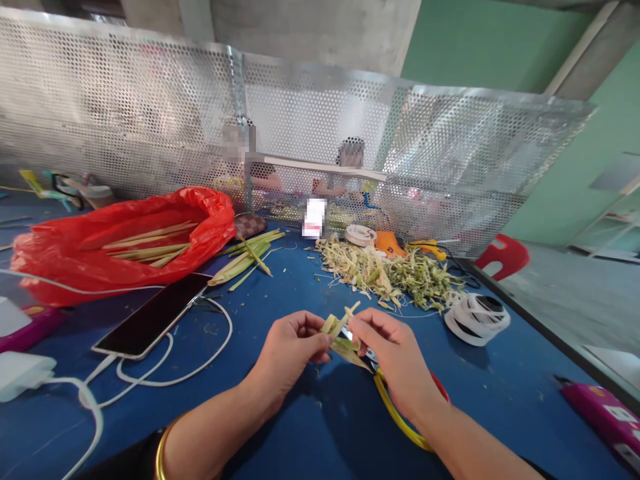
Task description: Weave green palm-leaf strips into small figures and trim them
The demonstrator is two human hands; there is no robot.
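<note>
The left hand (295, 347) and right hand (393, 347) both pinch a pale-green leaf strip (341, 325) between thumb and fingers, above the blue table (280, 427). A red bag (55, 253) of stalks sits far left; beyond the hands lies a heap of leafy pieces (395, 273). A yellow-and-red-handled tool (393, 405) shows beneath the right hand, with a white roll (467, 325) to its right.

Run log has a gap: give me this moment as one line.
left hand: holding leaf piece | right hand: pinching its other side | yellow-handled tool: partly hidden by right hand | red bag: open, long strips inside
</note>
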